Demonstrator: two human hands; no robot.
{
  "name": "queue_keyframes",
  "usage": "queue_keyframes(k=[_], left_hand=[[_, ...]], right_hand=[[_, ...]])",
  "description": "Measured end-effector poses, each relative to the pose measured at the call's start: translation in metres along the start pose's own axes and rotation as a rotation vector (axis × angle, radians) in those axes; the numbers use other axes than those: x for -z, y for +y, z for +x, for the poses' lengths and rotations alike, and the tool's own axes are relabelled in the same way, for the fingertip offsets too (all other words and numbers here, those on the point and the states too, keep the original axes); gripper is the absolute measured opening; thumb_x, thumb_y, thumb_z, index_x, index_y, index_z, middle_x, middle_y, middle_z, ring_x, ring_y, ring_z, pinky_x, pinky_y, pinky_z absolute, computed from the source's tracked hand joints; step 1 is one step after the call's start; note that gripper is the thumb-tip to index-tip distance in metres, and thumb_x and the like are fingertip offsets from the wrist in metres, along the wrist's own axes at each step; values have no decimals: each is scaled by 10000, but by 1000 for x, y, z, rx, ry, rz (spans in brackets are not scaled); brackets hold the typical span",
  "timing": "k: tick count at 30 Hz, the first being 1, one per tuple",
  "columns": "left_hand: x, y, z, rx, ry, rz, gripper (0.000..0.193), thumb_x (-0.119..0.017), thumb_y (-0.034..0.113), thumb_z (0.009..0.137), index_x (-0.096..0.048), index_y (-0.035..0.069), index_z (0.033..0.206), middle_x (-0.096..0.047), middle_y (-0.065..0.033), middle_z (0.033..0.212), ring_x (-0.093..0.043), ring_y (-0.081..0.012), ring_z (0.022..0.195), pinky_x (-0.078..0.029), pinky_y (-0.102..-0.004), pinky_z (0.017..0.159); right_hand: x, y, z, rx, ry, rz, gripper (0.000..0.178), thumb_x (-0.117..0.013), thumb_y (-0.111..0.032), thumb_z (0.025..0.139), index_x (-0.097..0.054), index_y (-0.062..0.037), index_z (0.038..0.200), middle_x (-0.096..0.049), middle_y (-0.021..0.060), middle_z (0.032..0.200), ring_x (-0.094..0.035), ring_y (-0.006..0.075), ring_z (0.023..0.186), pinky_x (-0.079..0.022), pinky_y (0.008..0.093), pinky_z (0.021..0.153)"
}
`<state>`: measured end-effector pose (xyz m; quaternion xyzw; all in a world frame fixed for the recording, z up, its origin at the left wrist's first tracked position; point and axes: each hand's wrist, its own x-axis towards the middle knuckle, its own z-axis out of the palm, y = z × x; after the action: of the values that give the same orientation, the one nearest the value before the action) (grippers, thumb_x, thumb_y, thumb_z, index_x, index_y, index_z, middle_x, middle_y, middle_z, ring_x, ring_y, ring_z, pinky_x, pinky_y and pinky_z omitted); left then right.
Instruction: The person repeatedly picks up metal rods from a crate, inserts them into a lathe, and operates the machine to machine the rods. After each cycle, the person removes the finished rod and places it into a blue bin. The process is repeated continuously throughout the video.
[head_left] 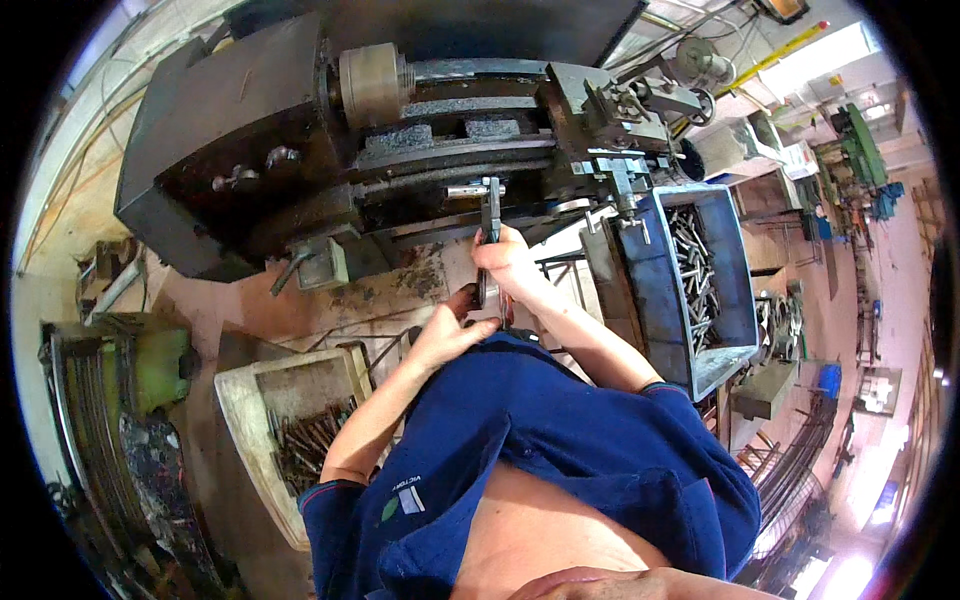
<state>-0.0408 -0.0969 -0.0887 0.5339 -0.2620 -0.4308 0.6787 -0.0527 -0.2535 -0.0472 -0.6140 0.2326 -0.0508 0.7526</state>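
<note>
My right hand [508,262] is closed round a dark, narrow, straight tool [491,214], held in front of the lathe [430,150]. A short shiny metal rod [464,191] lies crosswise at the tool's upper end; whether it is clamped there or part of the tool, I cannot tell. Just below, my left hand [448,338] is curled near the tool's lower end, thumb pointing right and fingertips dark. What it grips is too small and too hidden to name. A bit of red shows between the two hands.
At the right stands a blue crate [740,270] of metal rods. A dirty white tub [245,440] with more rods is at the lower left. The lathe's handwheel [704,107] is at the upper right; a green machine [150,360] stands far left.
</note>
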Motion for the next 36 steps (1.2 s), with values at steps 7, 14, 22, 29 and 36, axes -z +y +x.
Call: queue_keyframes(k=[7, 14, 22, 29, 36], left_hand=[[3, -7, 38, -45, -74, 148, 621, -715, 127, 722, -375, -22, 1220, -515, -73, 1074, -491, -149, 1010, -410, -296, 856], [2, 0, 97, 64, -73, -192, 645, -725, 54, 640, -386, -11, 1186, -519, -60, 1036, -534, -151, 933, -462, -294, 832], [-12, 20, 171, 74, 9, -361, 724, -772, 173, 592, -394, -27, 1177, -531, -58, 1002, -558, -152, 895, -478, -270, 797], [-17, 45, 216, 124, 113, -255, 829, -813, 263, 539, -392, -58, 1178, -536, -110, 1060, -520, -192, 1004, -408, -308, 889], [-9, 50, 221, 134, 117, -279, 759, -809, 243, 556, -422, -49, 1139, -550, -102, 1019, -547, -181, 942, -441, -296, 826]], right_hand=[[1, 7, 25, 18, 200, 65, 140, -546, -29, 632, -464, -54, 742, -449, -10, 609, -415, 87, 555, -324, 249, 468], [29, 7, 71, 21, 235, 24, 204, -571, -39, 630, -490, -34, 816, -452, -7, 647, -419, 88, 582, -347, 248, 510], [64, -37, 115, 88, 129, 88, 413, -527, -4, 675, -486, 10, 1085, -486, 1, 709, -442, 90, 597, -352, 217, 536], [89, -68, 158, 63, 60, 11, 375, -550, -72, 620, -500, 25, 979, -479, 22, 698, -444, 109, 617, -373, 252, 519], [81, -85, 165, 1, 48, -109, 404, -562, -115, 599, -492, 36, 967, -493, 57, 710, -471, 153, 658, -396, 278, 561]])
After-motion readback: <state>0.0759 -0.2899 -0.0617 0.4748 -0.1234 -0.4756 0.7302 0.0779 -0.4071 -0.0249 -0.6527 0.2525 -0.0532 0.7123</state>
